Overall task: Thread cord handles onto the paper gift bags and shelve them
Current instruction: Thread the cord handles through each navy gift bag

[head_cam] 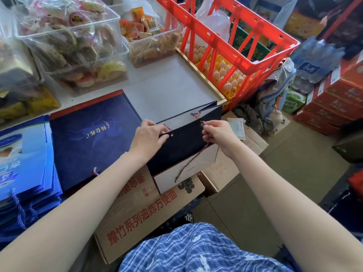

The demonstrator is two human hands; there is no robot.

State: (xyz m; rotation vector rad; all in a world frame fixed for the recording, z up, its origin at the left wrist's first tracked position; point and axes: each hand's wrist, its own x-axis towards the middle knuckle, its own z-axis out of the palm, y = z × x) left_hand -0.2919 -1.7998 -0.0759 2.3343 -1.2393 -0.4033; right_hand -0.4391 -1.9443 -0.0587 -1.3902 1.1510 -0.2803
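Note:
A dark navy paper gift bag [182, 146] stands open in front of me, its mouth facing away. My left hand [148, 137] pinches the near top edge of the bag beside an empty eyelet hole. My right hand [219, 134] pinches the end of a multicoloured cord [188, 163] at the right eyelet; the rest of the cord hangs down the bag's white side panel. A knotted cord end [195, 115] shows on the bag's far wall. Flat navy gift bags [88, 138] lie stacked on the shelf to the left.
Blue gift bags with rope handles [25, 173] are piled at far left. Clear snack bins [78, 46] sit behind. A red crate [225, 42] over eggs stands right of the white shelf [167, 89]. Cardboard boxes [141, 209] lie below the bag.

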